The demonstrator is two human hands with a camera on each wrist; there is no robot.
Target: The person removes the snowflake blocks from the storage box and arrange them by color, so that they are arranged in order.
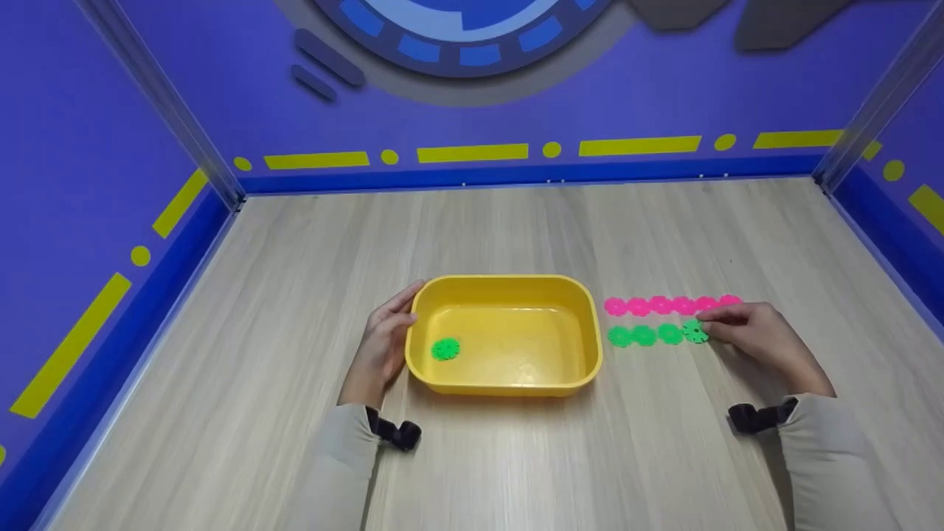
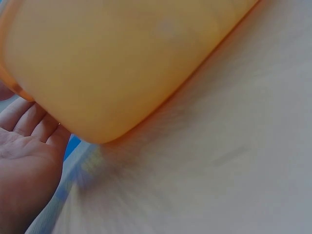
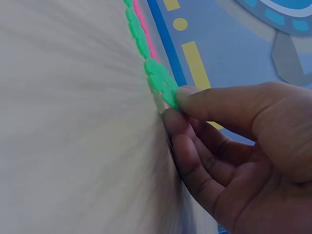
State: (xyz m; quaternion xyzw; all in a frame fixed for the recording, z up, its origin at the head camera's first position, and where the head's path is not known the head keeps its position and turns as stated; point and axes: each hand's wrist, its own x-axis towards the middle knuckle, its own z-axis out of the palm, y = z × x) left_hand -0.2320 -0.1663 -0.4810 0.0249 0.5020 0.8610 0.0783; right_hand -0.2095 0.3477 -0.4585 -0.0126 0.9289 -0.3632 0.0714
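Observation:
My left hand [image 1: 380, 346] grips the left end of a yellow plastic basin [image 1: 516, 346], thumb at the rim and fingers against the outer wall. In the left wrist view, the fingers [image 2: 41, 122] reach behind the basin's edge. One green notched snowflake disc [image 1: 445, 349] lies inside the basin, near its left end. To the right of the basin, my right hand [image 1: 759, 339] pinches another green snowflake disc [image 3: 161, 83] between thumb and fingertips. This disc is at the right end of a row of green discs [image 1: 644, 335] and looks slightly tilted.
A row of pink snowflake discs [image 1: 660, 305] runs just behind the green row, its right end close to my right hand. Blue-purple panels [image 1: 472, 125] with yellow marks border the wooden tabletop [image 1: 516, 228] at the back and sides.

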